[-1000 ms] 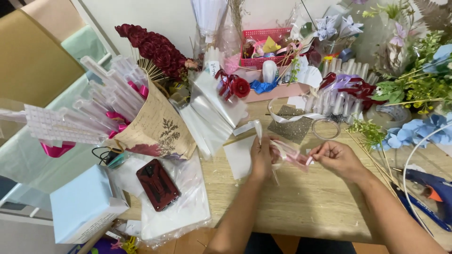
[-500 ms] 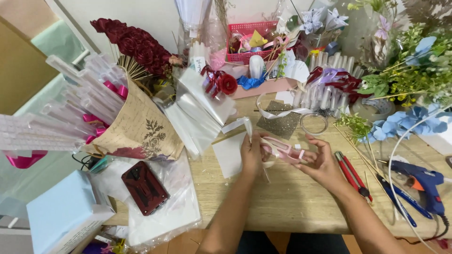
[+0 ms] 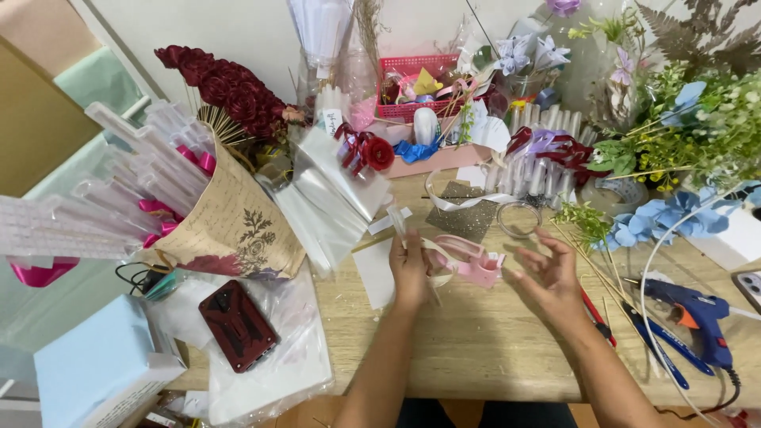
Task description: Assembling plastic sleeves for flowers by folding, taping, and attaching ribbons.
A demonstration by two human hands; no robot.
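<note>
Two hands are working over the wooden table [image 3: 476,357], and the pink ribbon [image 3: 468,265] is lying between them. Its long axis is running roughly left to right, from the left hand [image 3: 411,269] out toward the right hand [image 3: 551,281], tilting slightly downward at the right end. The left hand is the nearer one: it is closing around the ribbon's left end, gripping it together with a thin clear strip [image 3: 396,222] that is sticking up and away from the fingers. The pink loop's free end is sitting just beside the right hand's fingertips; whether they are touching it cannot be told. The right hand is spreading open, fingers splayed and curling slightly, holding nothing.

A white paper sheet [image 3: 374,273] is lying under and just left of the left hand. Behind the ribbon, a grey glitter sheet [image 3: 464,214] and a clear tape ring [image 3: 519,218] are resting on the table, well apart from both hands. Red-handled pliers [image 3: 594,317] and blue scissors [image 3: 666,349] are lying just right of the right wrist, with a blue glue gun [image 3: 697,317] farther right. A dark red phone [image 3: 236,325] is sitting on clear plastic to the left, below a kraft-paper bouquet [image 3: 230,230] of clear tubes. A pink basket [image 3: 420,75] is standing at the back.
</note>
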